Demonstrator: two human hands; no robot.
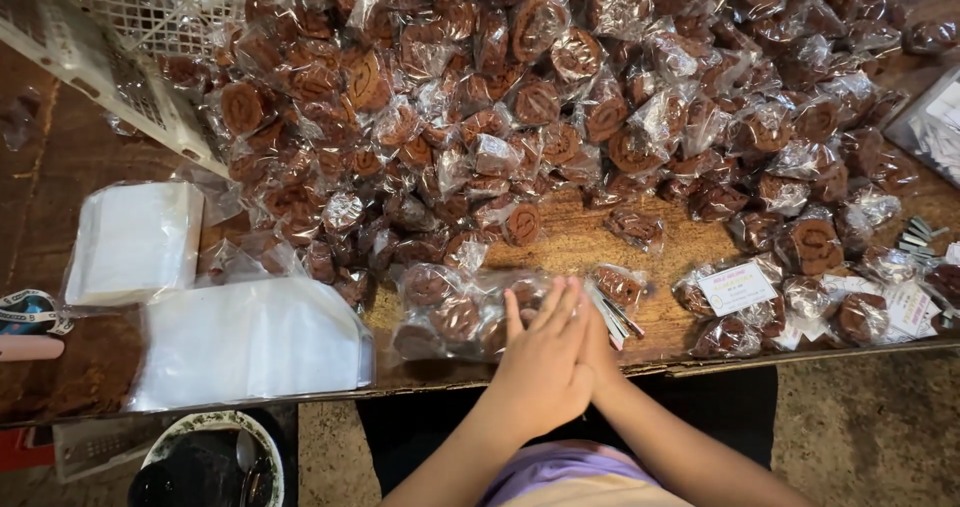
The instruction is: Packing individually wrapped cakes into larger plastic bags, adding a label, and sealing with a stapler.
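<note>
My left hand [540, 362] and my right hand [603, 352] are pressed palm to palm at the table's front edge, fingers straight and pointing away from me. The right hand is mostly hidden behind the left. The fingertips lie over the right end of a clear bag of round brown cookies [445, 317] lying flat on the wooden table [585, 239]. Whether anything is pinched between the palms is hidden. A small bundle of flat metal strips [618, 319] lies just right of the fingers.
A big heap of individually wrapped brown cookies [540, 97] fills the far table. Labelled filled bags [735, 292] lie at right. Stacks of empty clear bags [250, 342] sit at left, a white plastic crate [120, 47] at the back left, a bowl with a spoon [215, 462] below.
</note>
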